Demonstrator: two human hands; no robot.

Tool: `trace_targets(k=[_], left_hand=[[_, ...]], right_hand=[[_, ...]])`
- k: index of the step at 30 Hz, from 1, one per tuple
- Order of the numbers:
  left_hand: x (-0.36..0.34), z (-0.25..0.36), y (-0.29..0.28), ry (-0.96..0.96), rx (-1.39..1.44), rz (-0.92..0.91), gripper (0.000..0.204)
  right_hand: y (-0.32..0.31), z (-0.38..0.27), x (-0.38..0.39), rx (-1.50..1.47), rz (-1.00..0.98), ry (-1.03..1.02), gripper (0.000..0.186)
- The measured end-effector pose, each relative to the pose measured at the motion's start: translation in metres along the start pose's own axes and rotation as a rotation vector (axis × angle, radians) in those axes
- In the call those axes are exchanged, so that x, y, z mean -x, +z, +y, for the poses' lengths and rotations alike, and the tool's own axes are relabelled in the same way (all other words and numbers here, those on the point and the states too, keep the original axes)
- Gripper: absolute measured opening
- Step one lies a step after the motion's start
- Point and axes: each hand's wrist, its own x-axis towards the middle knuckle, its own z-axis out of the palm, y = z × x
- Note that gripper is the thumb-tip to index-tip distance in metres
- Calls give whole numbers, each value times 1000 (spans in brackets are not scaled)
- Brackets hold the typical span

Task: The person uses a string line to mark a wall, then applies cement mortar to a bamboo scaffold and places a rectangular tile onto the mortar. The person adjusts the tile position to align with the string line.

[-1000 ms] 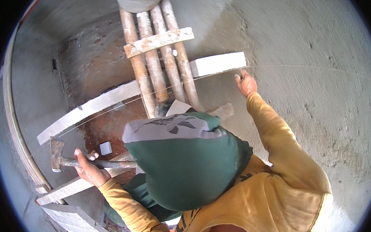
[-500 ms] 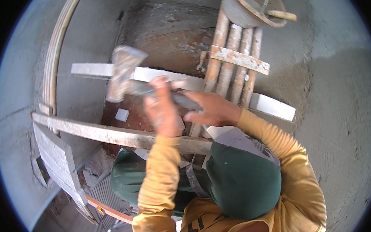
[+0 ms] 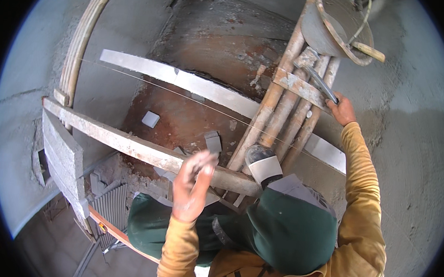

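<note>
Whereas both hands met at the hammer half a second ago, the right hand [image 3: 343, 112] alone now grips the grey-handled, mortar-smeared hammer [image 3: 323, 83], its head beyond that hand over the whitened round poles [image 3: 264, 113], beside the grey bucket [image 3: 313, 34]. The left hand [image 3: 189, 192] is half-curled and blurred; whether it holds anything I cannot tell. Ahead of it are a rough reddish floor [image 3: 159, 97] and long white blocks [image 3: 204, 90]; a grey plastered wall [image 3: 416, 163] lies right of the right hand.
</note>
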Motion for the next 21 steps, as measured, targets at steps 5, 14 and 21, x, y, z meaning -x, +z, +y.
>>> trace_targets(k=[5,14,21], left_hand=[[40,24,-34,108,-449,131,32],[65,22,-27,89,-705,131,38],[87,5,-36,-28,-768,237,40]], right_hand=[[12,10,-37,-15,-17,78,50],[22,33,-66,206,62,48,63],[33,63,-89,402,-19,90,52]])
